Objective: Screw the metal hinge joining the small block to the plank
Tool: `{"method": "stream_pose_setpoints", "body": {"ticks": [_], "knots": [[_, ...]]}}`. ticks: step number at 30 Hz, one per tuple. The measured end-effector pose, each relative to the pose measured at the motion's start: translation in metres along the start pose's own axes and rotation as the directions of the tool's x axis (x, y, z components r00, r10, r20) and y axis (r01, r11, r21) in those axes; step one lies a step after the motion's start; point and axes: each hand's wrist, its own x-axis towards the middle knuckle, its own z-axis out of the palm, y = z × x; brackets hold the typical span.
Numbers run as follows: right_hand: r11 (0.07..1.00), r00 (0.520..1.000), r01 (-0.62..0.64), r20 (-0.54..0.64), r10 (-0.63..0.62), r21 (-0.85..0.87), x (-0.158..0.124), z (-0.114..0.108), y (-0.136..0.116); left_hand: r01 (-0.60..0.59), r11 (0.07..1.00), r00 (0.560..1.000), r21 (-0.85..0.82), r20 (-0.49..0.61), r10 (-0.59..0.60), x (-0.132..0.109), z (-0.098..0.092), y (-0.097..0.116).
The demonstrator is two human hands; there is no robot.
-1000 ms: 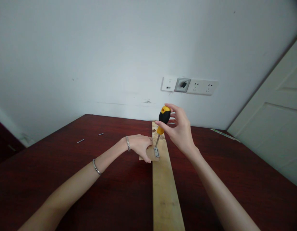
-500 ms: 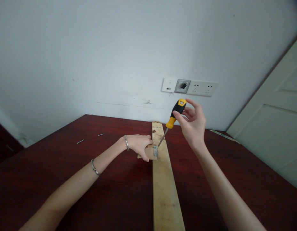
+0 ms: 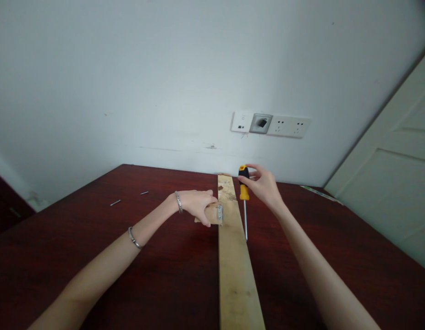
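Observation:
My left hand (image 3: 196,204) grips a short wooden block (image 3: 212,214) that rests at the left edge of a long pale plank (image 3: 234,270). On the block's right end sits a small metal bracket (image 3: 220,212) with screw heads showing. My right hand (image 3: 263,183) pinches the yellow and black handle of a screwdriver (image 3: 244,185) between thumb and fingers. Its shaft points down, and the tip is beside the plank's right edge, apart from the bracket. Whether the tip touches the table cannot be seen.
Two thin metal pieces, like screws or nails (image 3: 115,202), lie on the dark red table (image 3: 157,275) to the left. Behind stands a white wall with socket plates (image 3: 270,124). A flat strip (image 3: 320,194) lies at the right back edge, near a white door (image 3: 398,183).
The screwdriver has come away from the bracket, down and to the right of the plank, and now stands nearly upright. My left hand and the block have shifted slightly left.

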Motion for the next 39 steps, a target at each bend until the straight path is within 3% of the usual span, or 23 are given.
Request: {"method": "stream_pose_setpoints", "body": {"ticks": [4, 8, 24, 31, 35, 39], "knots": [[0.971, 0.98, -0.074, 0.163, 0.113, -0.227, -0.008, 0.026, 0.021, -0.001, 1.0, 1.0, -0.003, -0.001, 0.001, -0.001, 0.0, -0.003], [0.961, 0.959, -0.074, 0.246, 0.143, -0.268, -0.014, 0.041, 0.034, 0.006, 1.0, 1.0, -0.008, 0.002, -0.006, -0.002, -0.001, -0.003], [0.938, 0.846, -0.229, 0.424, 0.325, -0.262, -0.023, 0.046, 0.048, 0.006, 1.0, 1.0, -0.022, 0.018, -0.006, -0.002, -0.003, -0.003], [0.955, 0.875, -0.156, 0.413, 0.253, -0.253, -0.018, 0.036, 0.048, 0.004, 1.0, 1.0, -0.017, 0.014, -0.004, -0.002, -0.004, -0.004], [0.966, 0.915, -0.135, 0.346, 0.206, -0.218, -0.014, 0.023, 0.032, 0.011, 1.0, 1.0, -0.029, 0.004, -0.011, -0.003, -0.004, -0.005], [0.977, 0.914, -0.177, 0.349, 0.208, -0.117, -0.026, 0.009, 0.013, 0.01, 1.0, 1.0, -0.021, -0.015, -0.011, -0.003, -0.005, -0.005]]}}
